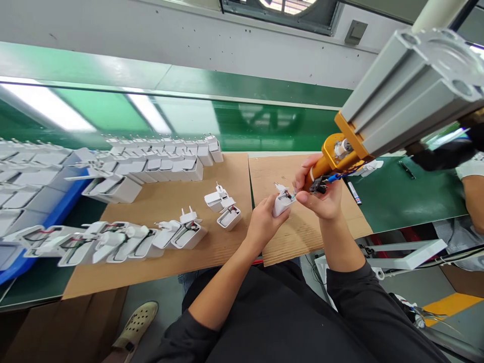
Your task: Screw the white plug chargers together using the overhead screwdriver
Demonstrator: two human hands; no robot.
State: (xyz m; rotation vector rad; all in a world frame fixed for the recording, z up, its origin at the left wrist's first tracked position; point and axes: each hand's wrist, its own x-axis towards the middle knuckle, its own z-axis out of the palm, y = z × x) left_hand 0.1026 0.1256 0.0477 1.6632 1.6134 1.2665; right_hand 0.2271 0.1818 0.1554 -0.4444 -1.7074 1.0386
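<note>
My left hand (264, 222) is closed around a white plug-in power adapter housing (283, 203), its open end showing wires and its two-pin plug piece tilted up at the top. The fingers of my right hand (325, 199) wrap the orange barrel of a large tool with a grey metal cylinder (412, 96). Black and blue leads run beside that barrel. The barrel's lower end is close to the housing, and my right fingertips hide whether they touch. Two similar open adapters (229, 217) with loose plug pieces lie on the cardboard (181, 186) left of my hands.
A front row of open adapters (189, 234) and a back row (166, 166) stand on the left. A blue tray (56, 214) full of adapters is at far left. A marker (354, 192) and a pen (407, 169) lie right. Another person's arm (472, 201) shows at the right edge.
</note>
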